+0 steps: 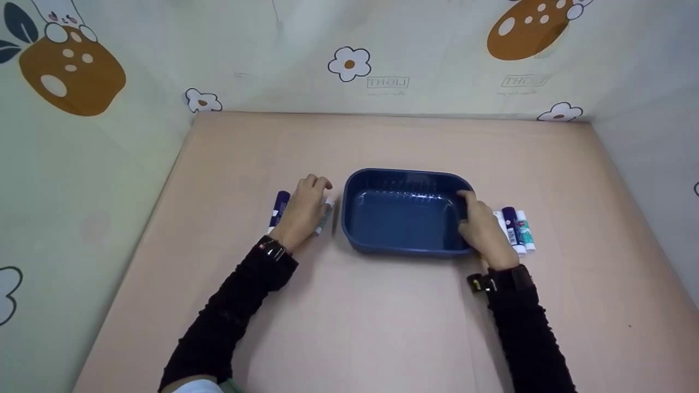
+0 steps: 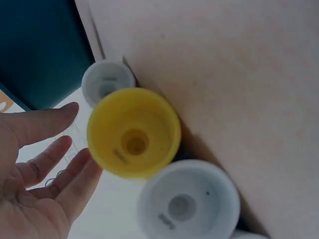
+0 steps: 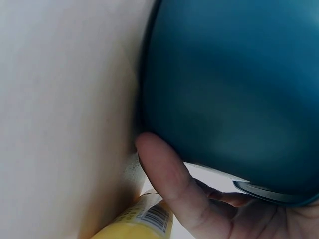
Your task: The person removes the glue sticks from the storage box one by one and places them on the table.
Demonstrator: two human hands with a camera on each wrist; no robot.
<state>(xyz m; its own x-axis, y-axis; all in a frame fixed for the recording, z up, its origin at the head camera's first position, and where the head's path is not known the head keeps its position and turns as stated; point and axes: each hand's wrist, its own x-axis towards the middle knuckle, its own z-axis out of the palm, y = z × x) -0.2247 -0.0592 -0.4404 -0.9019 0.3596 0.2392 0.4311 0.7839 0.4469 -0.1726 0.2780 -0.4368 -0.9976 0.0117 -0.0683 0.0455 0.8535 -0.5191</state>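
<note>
A dark blue plastic basin (image 1: pixel 407 218) stands upright on the table. At its right end my right hand (image 1: pixel 486 229) grips the rim; in the right wrist view, the thumb (image 3: pixel 167 172) lies along the wall. My left hand (image 1: pixel 303 213) hovers over the tubes left of the basin, fingers loosely bent. Beneath it show a purple-capped glue stick (image 1: pixel 280 204) and a white-and-teal glue stick (image 1: pixel 326 215). The left wrist view shows round tube ends, including a yellow one (image 2: pixel 134 132) and a white one (image 2: pixel 189 201), beside the fingers, which appear to hold nothing.
Right of the basin, beside my right hand, lie a purple glue stick (image 1: pixel 510 221) and a teal-and-white glue stick (image 1: pixel 525 232). A yellow tube with a barcode (image 3: pixel 144 219) is below the right thumb. Patterned walls (image 1: pixel 273 82) border the table (image 1: pixel 355 327).
</note>
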